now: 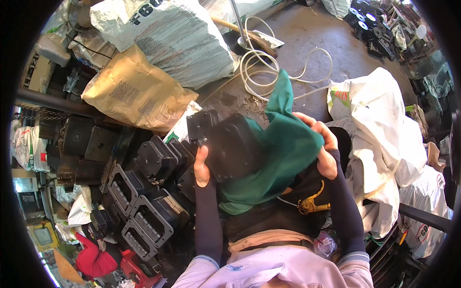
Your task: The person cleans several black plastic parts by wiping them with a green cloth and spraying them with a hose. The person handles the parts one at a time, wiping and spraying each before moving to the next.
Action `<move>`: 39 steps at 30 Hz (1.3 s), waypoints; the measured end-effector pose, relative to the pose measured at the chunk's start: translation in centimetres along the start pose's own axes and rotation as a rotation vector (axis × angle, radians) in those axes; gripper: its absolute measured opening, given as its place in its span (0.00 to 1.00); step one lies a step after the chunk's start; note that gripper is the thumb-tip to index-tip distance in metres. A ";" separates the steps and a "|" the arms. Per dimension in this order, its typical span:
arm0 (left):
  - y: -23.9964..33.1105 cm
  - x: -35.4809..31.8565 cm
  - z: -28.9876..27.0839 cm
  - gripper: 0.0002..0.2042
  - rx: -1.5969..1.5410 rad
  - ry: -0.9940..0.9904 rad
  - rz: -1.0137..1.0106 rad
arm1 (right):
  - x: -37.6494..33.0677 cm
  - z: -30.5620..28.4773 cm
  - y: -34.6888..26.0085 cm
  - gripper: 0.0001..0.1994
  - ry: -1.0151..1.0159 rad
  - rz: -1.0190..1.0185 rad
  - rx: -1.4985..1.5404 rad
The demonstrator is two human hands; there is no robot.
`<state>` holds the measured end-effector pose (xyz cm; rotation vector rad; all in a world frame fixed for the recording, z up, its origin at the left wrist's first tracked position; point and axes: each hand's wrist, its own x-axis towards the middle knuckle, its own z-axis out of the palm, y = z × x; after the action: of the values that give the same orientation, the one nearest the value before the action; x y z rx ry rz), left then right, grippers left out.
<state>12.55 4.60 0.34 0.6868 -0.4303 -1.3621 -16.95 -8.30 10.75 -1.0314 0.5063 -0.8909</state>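
Note:
My left hand (201,169) grips the left edge of a black plastic housing (234,150), a boxy part with rounded corners, with its thumb on the near side. The rest of that hand's fingers are hidden behind the part. A green cloth (294,146) hangs bunched against the housing's right side. My right hand (325,144) is closed on the cloth's right part, fingers bent over its edge. Close by on the left lie several similar black housings (156,158), some of them with open frames (146,223) facing up.
White sacks (374,129) stand at the right, and a large sack (168,41) lies at the far left beside a brown paper bag (139,91). A pale hose (261,62) coils on the floor (307,29). Black parts (370,24) are heaped at the far right.

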 end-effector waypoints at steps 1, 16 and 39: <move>-0.2 -0.2 0.1 0.29 0.009 0.061 -0.025 | 0.4 1.2 0.1 0.20 -0.055 -0.067 0.025; -1.1 -0.1 4.1 0.26 0.305 0.233 0.193 | -5.5 6.4 10.0 0.33 0.027 -0.139 -0.690; -2.6 -0.8 -0.7 0.26 -0.095 0.151 0.052 | -10.7 5.6 9.6 0.26 -0.068 -0.062 -0.661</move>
<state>10.89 5.34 -1.82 0.6901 -0.2597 -1.2633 -15.15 5.61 4.31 -1.6778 0.7382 -0.7499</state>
